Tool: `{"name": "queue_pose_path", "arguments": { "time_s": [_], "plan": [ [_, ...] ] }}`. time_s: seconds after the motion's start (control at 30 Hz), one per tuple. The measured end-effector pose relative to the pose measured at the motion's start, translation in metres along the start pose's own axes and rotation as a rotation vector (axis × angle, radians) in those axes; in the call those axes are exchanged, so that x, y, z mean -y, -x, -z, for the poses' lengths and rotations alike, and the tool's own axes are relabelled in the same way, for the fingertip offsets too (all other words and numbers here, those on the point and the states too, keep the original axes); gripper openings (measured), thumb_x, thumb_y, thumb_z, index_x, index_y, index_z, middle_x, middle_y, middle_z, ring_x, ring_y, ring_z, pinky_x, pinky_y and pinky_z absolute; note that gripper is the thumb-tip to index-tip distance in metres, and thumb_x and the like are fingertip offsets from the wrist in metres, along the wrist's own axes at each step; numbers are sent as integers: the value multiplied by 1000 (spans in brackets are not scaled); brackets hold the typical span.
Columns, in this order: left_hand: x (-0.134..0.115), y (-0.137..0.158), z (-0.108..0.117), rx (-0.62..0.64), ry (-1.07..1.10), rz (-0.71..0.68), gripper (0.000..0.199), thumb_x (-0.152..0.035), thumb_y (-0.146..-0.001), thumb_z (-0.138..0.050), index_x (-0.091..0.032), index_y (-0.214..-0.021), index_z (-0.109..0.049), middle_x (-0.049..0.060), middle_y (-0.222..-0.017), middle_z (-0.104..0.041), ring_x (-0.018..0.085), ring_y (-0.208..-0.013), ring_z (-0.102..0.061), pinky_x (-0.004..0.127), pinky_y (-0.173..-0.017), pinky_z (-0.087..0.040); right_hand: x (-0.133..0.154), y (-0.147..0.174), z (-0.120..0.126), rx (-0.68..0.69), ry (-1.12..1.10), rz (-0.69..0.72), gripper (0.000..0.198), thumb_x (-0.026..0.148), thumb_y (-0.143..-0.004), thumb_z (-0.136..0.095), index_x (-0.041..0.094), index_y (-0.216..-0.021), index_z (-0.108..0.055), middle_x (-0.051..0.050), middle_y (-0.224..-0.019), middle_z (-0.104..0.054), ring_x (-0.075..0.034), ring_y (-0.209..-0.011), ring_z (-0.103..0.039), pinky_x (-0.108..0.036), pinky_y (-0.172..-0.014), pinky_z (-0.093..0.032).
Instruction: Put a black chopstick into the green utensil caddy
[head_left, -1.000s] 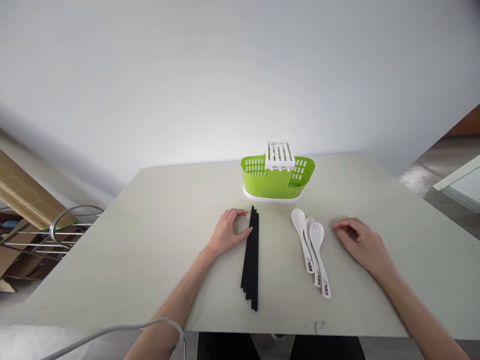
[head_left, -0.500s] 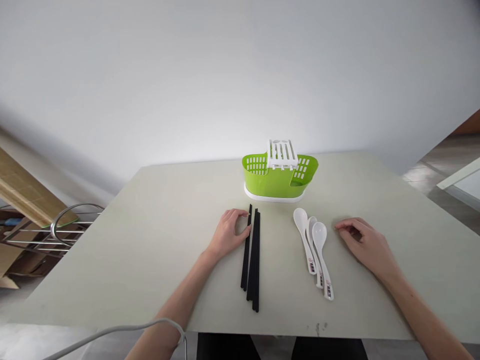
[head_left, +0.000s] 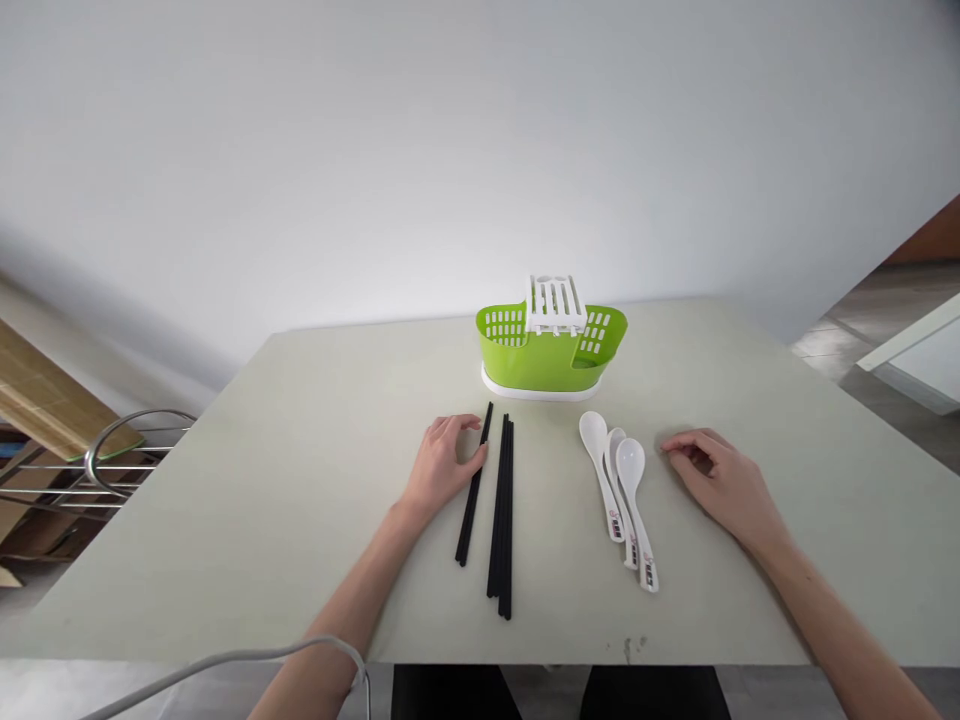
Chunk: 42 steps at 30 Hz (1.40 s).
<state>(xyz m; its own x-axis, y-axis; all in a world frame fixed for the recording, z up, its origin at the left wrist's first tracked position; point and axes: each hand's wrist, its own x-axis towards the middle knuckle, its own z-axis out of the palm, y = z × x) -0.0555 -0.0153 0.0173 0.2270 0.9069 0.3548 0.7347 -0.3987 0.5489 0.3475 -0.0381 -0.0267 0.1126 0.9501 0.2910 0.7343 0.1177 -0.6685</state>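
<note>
My left hand (head_left: 442, 463) has its thumb and fingertips at the upper part of a pair of black chopsticks (head_left: 472, 510), which slants beside the others. Just right of it, several more black chopsticks (head_left: 501, 520) lie bunched together on the table. Three white spoons (head_left: 631, 490) with printed handle ends lie overlapping, bowls pointing away from me. My right hand (head_left: 724, 483) rests on the table to the right of the spoons, fingers curled in against the thumb, with nothing seen in it. Behind the utensils stands a green utensil basket (head_left: 540, 362) with a white slatted top (head_left: 556, 305) and white base.
The pale table (head_left: 330, 400) meets a white wall (head_left: 375, 180) at its back edge. A grey cable (head_left: 247, 655) crosses my left forearm. Off the table's left side are a metal rack (head_left: 97, 470) and a wooden board (head_left: 60, 400).
The pair of chopsticks at my left hand has swung left at its near end, widening the gap to the bunch. My right hand stays beside the spoons. The view has shifted slightly.
</note>
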Motion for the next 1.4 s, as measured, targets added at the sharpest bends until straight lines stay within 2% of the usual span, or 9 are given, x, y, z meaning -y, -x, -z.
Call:
{"name": "queue_pose_path", "arguments": {
  "time_s": [0.2, 0.37, 0.53, 0.73, 1.07, 1.4],
  "plan": [
    [5, -3, 15, 14, -85, 62, 22, -25, -94, -64, -26, -116, -66, 4, -118, -77, 26, -111, -68, 47, -103, -51, 0, 0, 0, 9, -1, -11, 28, 46, -92, -54, 25, -92, -73, -6, -102, -73, -21, -80, -64, -36, -77, -49],
    [12, -4, 22, -35, -201, 86, 20, -20, -96, -60, -25, -113, -68, 5, -114, -78, 27, -107, -71, 46, -98, -51, -1, 0, 0, 10, -3, 0, 27, 45, -92, -53, 26, -92, -73, -5, -102, -73, -20, -79, -64, -36, -77, -48],
    [18, -3, 21, -84, -275, 97, 18, -20, -97, -62, -24, -112, -69, 7, -113, -78, 30, -108, -70, 45, -93, -51, -3, 0, 0, 7, -5, 8, 27, 44, -92, -53, 25, -92, -73, -5, -102, -73, -20, -79, -64, -36, -77, -48],
    [22, -3, 20, -74, -327, 131, 7, -26, -98, -65, -23, -101, -70, 9, -106, -75, 31, -102, -67, 46, -91, -49, 0, 0, 0, 6, -11, 0, 28, 44, -92, -53, 25, -92, -73, -5, -101, -73, -20, -80, -63, -37, -78, -48],
    [21, -2, 17, -41, -438, 161, 10, -28, -101, -61, -21, -99, -68, 11, -104, -73, 32, -102, -64, 46, -91, -47, 1, -1, 1, 9, -11, -9, 27, 44, -91, -54, 26, -92, -73, -5, -102, -73, -21, -80, -64, -37, -77, -48],
    [13, -1, 16, -54, -413, 155, 16, -32, -106, -51, -22, -101, -64, 9, -101, -75, 29, -96, -68, 41, -86, -48, 0, 0, 1, 8, -4, -12, 27, 44, -90, -54, 26, -91, -73, -5, -102, -74, -20, -78, -63, -37, -76, -48]
  ]
}}
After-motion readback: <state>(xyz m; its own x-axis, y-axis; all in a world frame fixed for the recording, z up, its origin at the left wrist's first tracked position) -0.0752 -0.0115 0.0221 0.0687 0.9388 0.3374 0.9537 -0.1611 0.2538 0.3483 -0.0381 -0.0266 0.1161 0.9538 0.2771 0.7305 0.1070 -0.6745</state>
